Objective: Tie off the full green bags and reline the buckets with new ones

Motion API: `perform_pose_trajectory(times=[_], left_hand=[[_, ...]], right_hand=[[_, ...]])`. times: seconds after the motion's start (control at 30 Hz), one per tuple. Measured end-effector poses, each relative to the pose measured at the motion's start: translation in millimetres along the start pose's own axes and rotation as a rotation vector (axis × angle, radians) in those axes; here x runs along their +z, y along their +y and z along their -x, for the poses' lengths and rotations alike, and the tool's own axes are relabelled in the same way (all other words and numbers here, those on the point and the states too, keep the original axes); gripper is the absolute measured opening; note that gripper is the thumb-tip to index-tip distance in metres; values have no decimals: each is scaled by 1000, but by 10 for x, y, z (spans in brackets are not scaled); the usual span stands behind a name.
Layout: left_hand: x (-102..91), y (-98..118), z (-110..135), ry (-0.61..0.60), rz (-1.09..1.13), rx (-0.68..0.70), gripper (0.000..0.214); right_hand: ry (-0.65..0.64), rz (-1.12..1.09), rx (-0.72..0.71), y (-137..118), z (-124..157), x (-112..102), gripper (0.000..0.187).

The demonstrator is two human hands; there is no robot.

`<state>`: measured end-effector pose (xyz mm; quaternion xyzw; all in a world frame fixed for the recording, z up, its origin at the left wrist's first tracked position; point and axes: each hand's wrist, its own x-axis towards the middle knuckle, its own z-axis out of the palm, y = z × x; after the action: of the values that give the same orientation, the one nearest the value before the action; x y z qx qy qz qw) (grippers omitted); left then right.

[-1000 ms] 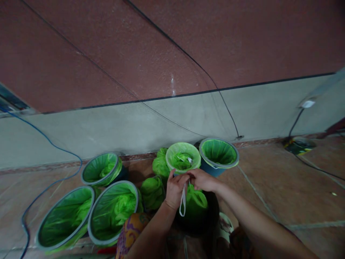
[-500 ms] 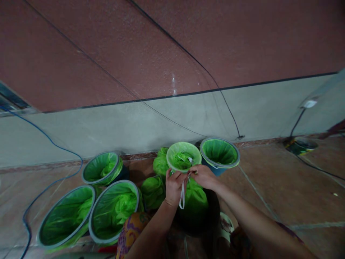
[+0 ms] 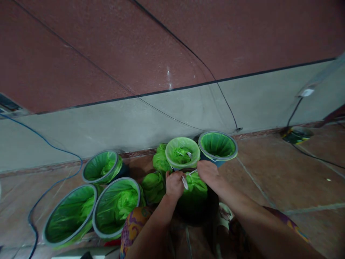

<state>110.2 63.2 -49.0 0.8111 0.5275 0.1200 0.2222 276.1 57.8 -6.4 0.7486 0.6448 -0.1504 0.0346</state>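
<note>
- Left hand (image 3: 174, 184) and right hand (image 3: 208, 172): both closed, pinching white string (image 3: 185, 182) stretched between them.
- String sits on top of green bag (image 3: 196, 190); bag is inside dark bucket (image 3: 212, 210) on floor (image 3: 269, 180).
- Left of that: grey-rimmed lined bucket (image 3: 117, 179).
- Beyond: pale green bucket (image 3: 169, 158) near wall (image 3: 107, 126).

- Looks like a plain room or porch of a home, with work done low on the floor
- Floor (image 3: 269, 172) of reddish tiles with pale joints
- Wall (image 3: 107, 126) painted red-brown above and grey below
- Black cable (image 3: 226, 104) and blue cable (image 3: 40, 136) hang loose along it
- Socket (image 3: 306, 92) with a plug
- Buckets (image 3: 219, 132) lined with green bags (image 3: 118, 205) clustered at the wall's foot
</note>
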Motion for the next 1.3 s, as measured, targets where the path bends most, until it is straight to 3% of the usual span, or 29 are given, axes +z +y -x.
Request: perform_pose_trajectory(times=[0.13, 0.23, 0.4, 0.47, 0.6, 0.73, 0.83, 0.93, 1.03, 1.13, 1.2, 1.3], left_hand=[[-5, -59, -44, -70, 6, -213, 20], [14, -123, -79, -79, 150, -291, 17], [58, -127, -116, -3, 672, -338, 31], [77, -77, -117, -2, 939, -350, 28], [99, 26, -96, -46, 1248, -398, 28], [89, 49, -89, -79, 1295, -313, 23], [82, 39, -94, -181, 1241, -113, 17], [83, 42, -96, -176, 1098, -20, 15], [92, 50, -102, -143, 1034, -53, 23], [122, 37, -117, -114, 1052, -80, 29], [148, 15, -125, -99, 1069, -92, 31], [163, -14, -126, -84, 1125, -182, 30]], right_hand=[[-46, 16, 35, 64, -29, -13, 36], [-53, 23, 43, 90, -17, -18, 37], [-83, -1, 23, 90, -30, -22, 32], [-118, -68, -61, 95, -54, -46, 30], [-257, -443, -280, 119, -82, -96, 29], [-411, -856, -287, 105, -47, -83, 28], [-391, -860, -328, 73, -19, -65, 32], [-316, -874, -342, 43, -14, -62, 39], [-275, -996, -275, 14, -25, -44, 47], [-330, -1023, -163, -14, -47, 10, 54], [-364, -934, -149, -30, -62, 51, 54], [-231, -666, -212, -45, -72, 75, 36]])
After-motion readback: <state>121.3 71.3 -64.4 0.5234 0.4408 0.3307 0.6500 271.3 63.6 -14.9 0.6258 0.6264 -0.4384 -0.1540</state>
